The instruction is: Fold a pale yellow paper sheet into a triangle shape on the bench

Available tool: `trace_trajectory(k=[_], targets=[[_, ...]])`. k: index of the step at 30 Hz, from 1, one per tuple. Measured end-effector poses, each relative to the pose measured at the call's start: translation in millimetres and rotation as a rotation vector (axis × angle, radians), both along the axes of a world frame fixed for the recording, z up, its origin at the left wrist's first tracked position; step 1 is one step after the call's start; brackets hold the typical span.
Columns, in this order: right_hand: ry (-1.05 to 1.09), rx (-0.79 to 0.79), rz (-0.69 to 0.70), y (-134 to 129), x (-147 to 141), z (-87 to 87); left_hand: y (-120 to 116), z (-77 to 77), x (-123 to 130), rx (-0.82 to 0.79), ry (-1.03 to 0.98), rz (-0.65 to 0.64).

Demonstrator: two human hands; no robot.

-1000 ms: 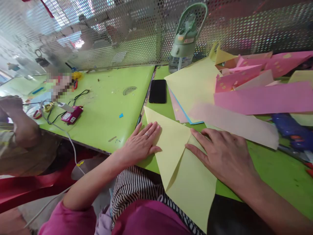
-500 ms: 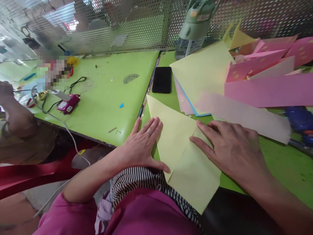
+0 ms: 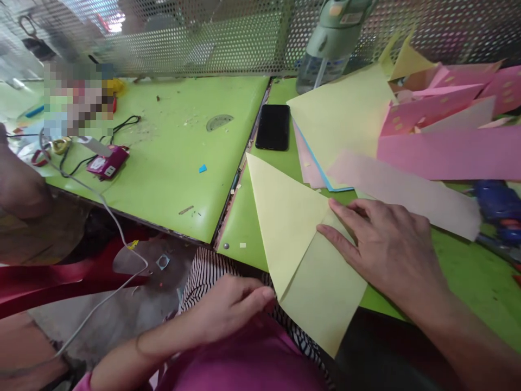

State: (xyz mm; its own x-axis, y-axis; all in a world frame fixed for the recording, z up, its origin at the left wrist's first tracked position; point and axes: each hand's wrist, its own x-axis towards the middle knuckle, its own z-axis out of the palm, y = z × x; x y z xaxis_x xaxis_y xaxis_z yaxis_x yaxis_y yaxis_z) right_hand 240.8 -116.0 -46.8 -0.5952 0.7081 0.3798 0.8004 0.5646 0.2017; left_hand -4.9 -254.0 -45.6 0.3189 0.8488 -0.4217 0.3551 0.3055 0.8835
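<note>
rests spread right hand [image 3: 388, 247] on folded yellow paper [image 3: 291, 222]; holds left hand [image 3: 230, 307] curled nearby, cannot tell whether gripping.

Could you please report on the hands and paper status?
Right hand on folded yellow paper. Left hand off it. Paper overhangs table. Pale pink strip nearby.

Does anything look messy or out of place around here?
A little. A blue scrap and a brownish sliver litter the left tabletop, looking like stray bits. The folded yellow paper under the right hand overhangs the edge of the right tabletop, so it isn't fully supported. I see no spill.
</note>
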Motion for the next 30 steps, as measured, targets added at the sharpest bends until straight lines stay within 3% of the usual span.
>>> trace_trajectory(k=[3, 7, 13, 17, 22, 25, 26, 27, 30], targets=[[-0.013, -0.012, -0.001, 1, 1, -0.4, 11, -17.1, 16, -0.273, -0.328, 0.185], [-0.004, -0.035, -0.007, 2, 1, -1.8, 19, -26.0, 35, -0.451, -0.541, 0.334], [-0.01, -0.02, -0.017, 0, -1, 0.8, 13, -22.7, 42, -0.471, -0.613, 0.478], [-0.039, -0.026, -0.025, -2, -2, 3.4, 10, -21.3, 42, -0.513, -0.605, 0.459], [-0.032, -0.002, -0.015, -3, -2, 3.8, -8, -31.1, 37, -0.533, -0.592, 0.44], [-0.009, 0.005, 0.005, -2, -1, 1.8, -18, -20.9, 24, -0.527, -0.582, 0.149], [-0.001, 0.004, 0.015, -1, 0, 0.9, -18, -13.6, 19, -0.494, -0.543, 0.008], [0.007, 0.003, 0.023, -1, 1, 0.0, -16, -5.8, 14, -0.368, -0.458, -0.041], [0.022, 0.007, 0.026, 1, 3, -2.4, 4, 11.4, 3, 0.357, -0.029, -0.012]])
